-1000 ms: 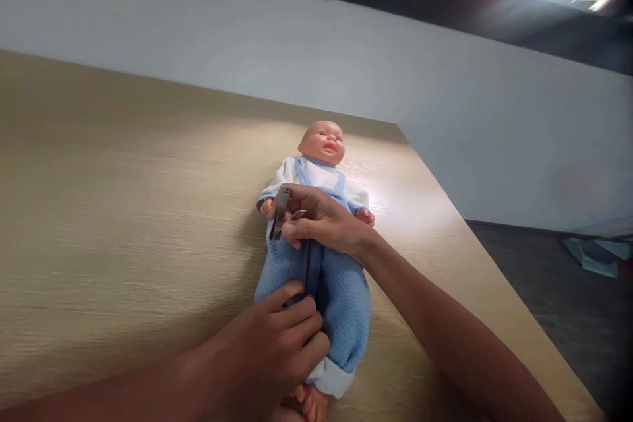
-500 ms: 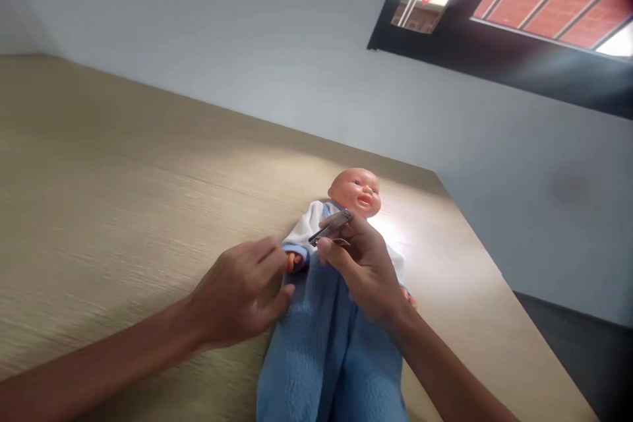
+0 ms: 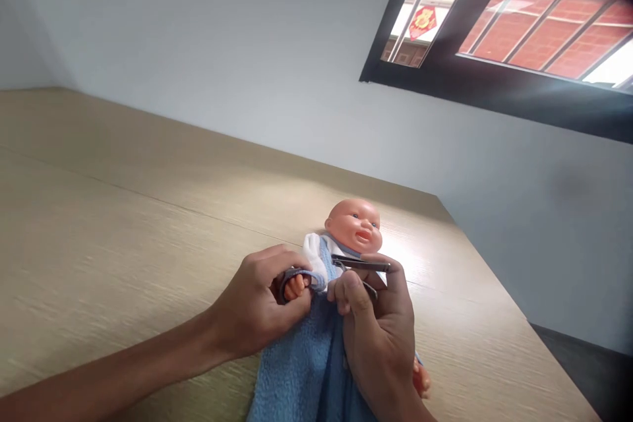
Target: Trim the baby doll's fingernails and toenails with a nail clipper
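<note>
A baby doll (image 3: 353,224) in a white-and-blue top and blue fleece trousers lies on its back, head away from me. My left hand (image 3: 252,303) is closed around one of its arms at the sleeve cuff (image 3: 312,275), thumb below and fingers above. Out of that cuff pokes the doll's small fist (image 3: 295,286). Over the doll's chest, my right hand (image 3: 380,336) grips a metal nail clipper (image 3: 363,265), its jaw end pointing left and its lever apart from the body. The clipper is clear of the doll's fist.
The doll lies on a wooden table (image 3: 123,250) whose right edge slants down toward me. Behind it stands a pale wall (image 3: 222,46) with a dark-framed, barred window (image 3: 494,26) at upper right. The doll's other hand (image 3: 421,379) shows beside my right wrist.
My left hand has closed on the doll's arm at the cuff. My right hand has turned the clipper, so its jaws now point left. The view has tilted up slightly.
</note>
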Action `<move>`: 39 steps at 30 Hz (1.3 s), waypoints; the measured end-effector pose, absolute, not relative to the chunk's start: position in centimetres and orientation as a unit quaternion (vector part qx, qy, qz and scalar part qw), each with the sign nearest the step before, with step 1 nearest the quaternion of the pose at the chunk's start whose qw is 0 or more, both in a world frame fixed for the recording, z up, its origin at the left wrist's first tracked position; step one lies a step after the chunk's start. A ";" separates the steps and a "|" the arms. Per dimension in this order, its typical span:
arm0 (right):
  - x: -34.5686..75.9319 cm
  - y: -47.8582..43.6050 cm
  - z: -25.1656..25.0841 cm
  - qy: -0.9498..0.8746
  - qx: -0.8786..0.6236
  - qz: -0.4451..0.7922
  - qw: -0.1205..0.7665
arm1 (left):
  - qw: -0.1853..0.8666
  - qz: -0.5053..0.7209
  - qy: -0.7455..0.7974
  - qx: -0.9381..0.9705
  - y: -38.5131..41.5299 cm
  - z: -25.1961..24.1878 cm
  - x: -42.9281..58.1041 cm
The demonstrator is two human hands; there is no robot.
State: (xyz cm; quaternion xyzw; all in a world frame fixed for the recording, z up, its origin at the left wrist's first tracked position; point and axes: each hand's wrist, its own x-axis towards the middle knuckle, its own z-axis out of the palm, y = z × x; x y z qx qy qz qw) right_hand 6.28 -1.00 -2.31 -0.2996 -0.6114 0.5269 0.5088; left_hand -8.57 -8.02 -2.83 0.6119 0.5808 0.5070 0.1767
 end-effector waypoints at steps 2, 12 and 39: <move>6.3 -0.8 -2.3 -0.589 -0.309 0.536 0.520 | 0.148 0.529 0.576 0.606 -7.6 -3.5 -8.0; 8.0 -1.4 -2.2 -0.773 -0.223 0.319 0.501 | 0.164 0.592 0.498 0.612 -6.7 -7.4 -6.9; 8.2 -1.0 -0.9 -0.916 -0.073 0.120 0.375 | 0.210 0.630 0.423 0.617 -6.7 -9.2 -7.6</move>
